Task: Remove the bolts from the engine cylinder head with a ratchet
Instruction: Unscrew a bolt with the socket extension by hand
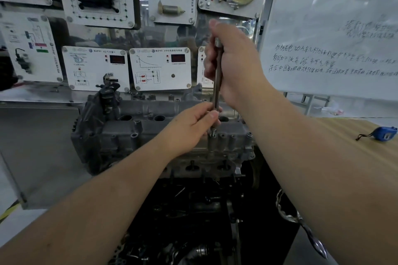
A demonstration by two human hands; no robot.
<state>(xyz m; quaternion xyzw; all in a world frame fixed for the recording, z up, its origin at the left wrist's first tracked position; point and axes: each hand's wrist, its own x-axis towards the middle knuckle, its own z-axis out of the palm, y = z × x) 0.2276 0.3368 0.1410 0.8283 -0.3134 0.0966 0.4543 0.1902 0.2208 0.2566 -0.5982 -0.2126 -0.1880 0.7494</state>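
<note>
The right hand (pixel 233 64) is gripping the slim, upright steel ratchet (pixel 217 84); below, the left hand (pixel 191 127) is pinching its tip over the grimy grey cylinder head (pixel 133 133).

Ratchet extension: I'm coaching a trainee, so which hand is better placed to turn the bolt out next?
Probably the right hand: it grips the upper extension, while the left hand pinches its lower end above the bolt.

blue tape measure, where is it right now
In the head view the blue tape measure lies at the far right on the wooden tabletop, to the right of the cylinder head, below the whiteboard.
</note>
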